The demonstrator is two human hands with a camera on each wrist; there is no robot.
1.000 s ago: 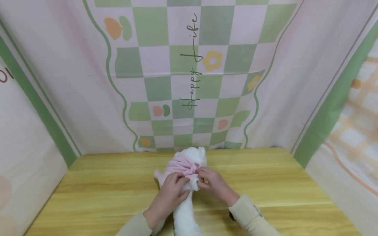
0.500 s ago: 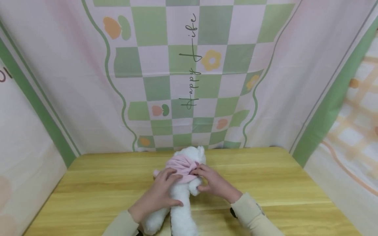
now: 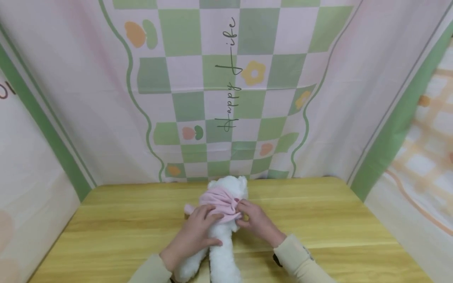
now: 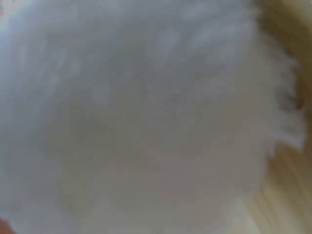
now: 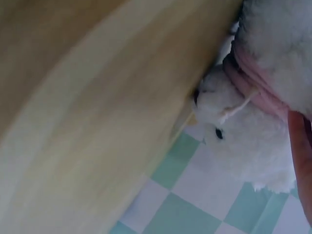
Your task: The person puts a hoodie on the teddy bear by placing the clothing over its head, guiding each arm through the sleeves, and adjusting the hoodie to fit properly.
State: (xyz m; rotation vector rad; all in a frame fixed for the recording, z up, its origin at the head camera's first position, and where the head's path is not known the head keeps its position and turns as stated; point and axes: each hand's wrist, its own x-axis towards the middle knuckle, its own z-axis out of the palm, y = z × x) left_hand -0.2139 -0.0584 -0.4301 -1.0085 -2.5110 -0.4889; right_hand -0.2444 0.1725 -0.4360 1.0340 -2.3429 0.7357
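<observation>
A white plush toy (image 3: 222, 251) lies on the table, its eared head (image 3: 231, 182) at the far end and its long legs toward me. Pink doll clothing (image 3: 218, 198) is gathered round its upper body. My left hand (image 3: 192, 234) rests on the toy, fingertips at the cloth's lower edge and thumb apart on the white fur. At the right edge of the cloth, my right hand (image 3: 258, 222) pinches the fabric. White fur (image 4: 146, 107) fills the left wrist view. The right wrist view has the toy's face (image 5: 243, 136), the pink cloth (image 5: 263, 92) and a finger (image 5: 301, 165).
The wood-grain table (image 3: 318, 220) extends to both sides of the toy. Behind it hangs a green-and-white checked cloth (image 3: 219, 70) with printed lettering. Printed curtains (image 3: 421, 157) flank both sides.
My left hand moved off the toy's side toward me, its fingers spreading, then shifted slightly right. The cloth's lower edge now covers more of the toy's body. My right hand stays near the same edge.
</observation>
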